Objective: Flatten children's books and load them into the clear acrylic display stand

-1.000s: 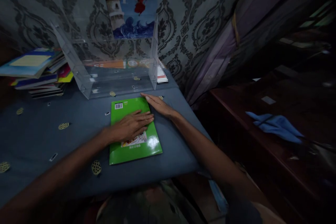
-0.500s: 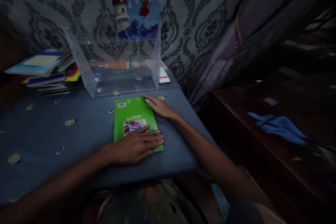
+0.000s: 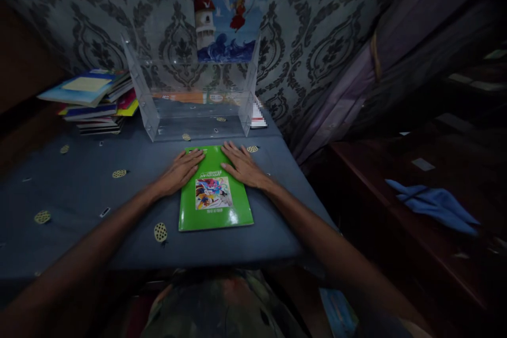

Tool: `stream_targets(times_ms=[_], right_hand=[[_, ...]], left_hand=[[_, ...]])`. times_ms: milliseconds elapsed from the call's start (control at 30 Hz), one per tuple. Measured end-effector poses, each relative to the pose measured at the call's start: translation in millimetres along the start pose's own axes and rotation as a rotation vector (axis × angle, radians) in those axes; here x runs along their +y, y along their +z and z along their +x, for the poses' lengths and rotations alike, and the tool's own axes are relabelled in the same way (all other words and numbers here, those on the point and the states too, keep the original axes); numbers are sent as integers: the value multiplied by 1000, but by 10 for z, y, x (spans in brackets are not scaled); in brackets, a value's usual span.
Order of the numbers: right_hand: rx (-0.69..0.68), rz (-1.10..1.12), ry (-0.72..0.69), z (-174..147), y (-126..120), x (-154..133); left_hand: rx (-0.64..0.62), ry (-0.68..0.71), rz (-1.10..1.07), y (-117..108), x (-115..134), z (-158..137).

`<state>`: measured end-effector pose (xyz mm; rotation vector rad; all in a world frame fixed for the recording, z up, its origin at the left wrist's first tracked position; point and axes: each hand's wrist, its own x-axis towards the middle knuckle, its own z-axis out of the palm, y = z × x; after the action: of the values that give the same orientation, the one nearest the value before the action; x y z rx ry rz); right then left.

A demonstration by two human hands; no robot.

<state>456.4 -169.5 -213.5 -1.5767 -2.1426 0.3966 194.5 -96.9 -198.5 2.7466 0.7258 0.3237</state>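
Observation:
A green book (image 3: 216, 217) with a colourful picture on its cover lies flat on the cloth-covered table, its printing upside down to me. My left hand (image 3: 179, 171) rests on the book's far left corner, fingers stretched out and covering part of that corner. On the far right corner lies my right hand (image 3: 243, 165), its fingers spread flat over the cover and edge. Neither hand grips the book. Just beyond it stands a clear plastic rack (image 3: 198, 125) with low front panels.
A stack of books (image 3: 95, 97) sits to the left of the rack. Behind, a poster (image 3: 225, 16) hangs on the patterned wall. To the right are a purple curtain (image 3: 344, 95) and a dark red wooden surface (image 3: 368, 179) bearing a blue cloth (image 3: 431, 203).
My left hand has moved from the book's near part to its far left corner, uncovering the cover picture. My right hand stays at the far right corner. The camera view has shifted left.

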Motion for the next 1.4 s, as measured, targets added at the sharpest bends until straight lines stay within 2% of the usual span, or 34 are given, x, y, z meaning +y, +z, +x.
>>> stream_targets(times_ms=[200, 367, 567, 700, 900, 1133, 1267, 1400], right_hand=[[-100, -125, -76, -370, -22, -468], [-206, -171, -190, -620, 91, -907], [-278, -145, -354, -652, 277, -1468], [-321, -127, -412, -601, 264, -1667], [-334, -78, -378, -758, 192, -1526], [-236, -120, -214, -1036, 37, -1187], [-230, -151, -146, -1074, -10, -1009], [-214, -183, -125, -1087, 51, -765]], left_hand=[[12, -11, -14, 67, 29, -5], [48, 4, -29, 113, -24, -10], [88, 31, -34, 159, -61, -7], [76, 35, -34, 153, -65, -10], [76, 32, -38, 160, -64, -17], [92, 39, -23, 196, -70, -23], [130, 52, 11, 280, -108, -26], [219, 47, 41, 432, -187, -31]])
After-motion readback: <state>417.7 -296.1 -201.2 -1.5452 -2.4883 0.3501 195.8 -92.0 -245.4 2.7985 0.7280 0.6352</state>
